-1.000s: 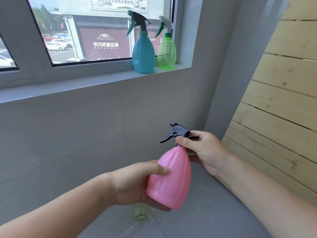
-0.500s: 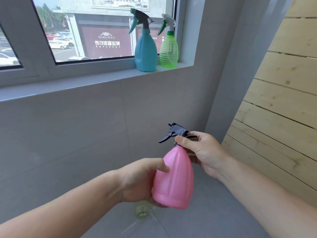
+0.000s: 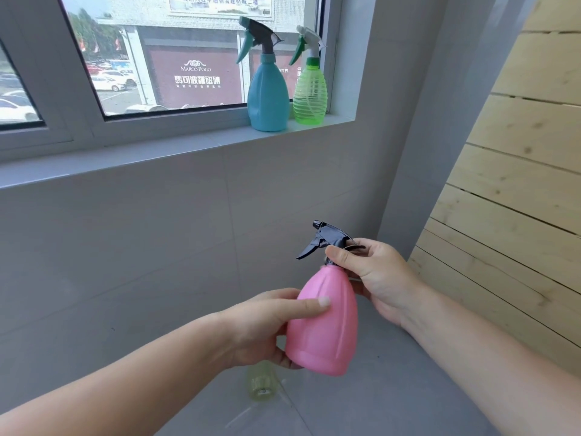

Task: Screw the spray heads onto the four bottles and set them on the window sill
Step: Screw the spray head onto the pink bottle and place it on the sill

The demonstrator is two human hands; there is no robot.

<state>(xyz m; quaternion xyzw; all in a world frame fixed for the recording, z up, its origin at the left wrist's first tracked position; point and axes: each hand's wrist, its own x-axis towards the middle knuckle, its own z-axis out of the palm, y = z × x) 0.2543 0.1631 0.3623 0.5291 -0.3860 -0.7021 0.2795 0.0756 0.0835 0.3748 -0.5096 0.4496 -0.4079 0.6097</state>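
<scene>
My left hand (image 3: 261, 328) wraps the pink bottle (image 3: 323, 322); my right hand (image 3: 374, 275) pinches its black spray head (image 3: 327, 242). It looks light, smooth, slightly squashy, so I grip its belly. 2 bottles (image 3: 268, 92) stand on the sill (image 3: 157, 152) above; 1 yellowish bottle (image 3: 259, 383) waits below my left hand.

We cannot see the neck of the pink bottle (image 3: 323, 322); the right hand (image 3: 382, 278) covers it, along with the back of the black spray head (image 3: 327, 242). The left hand (image 3: 264, 328) hides the bottle's far side. Below, a pale yellow bottle (image 3: 259, 383) is blurred and partly hidden. Both forearms run off the bottom edge. The small print on the sign outside is unreadable.
</scene>
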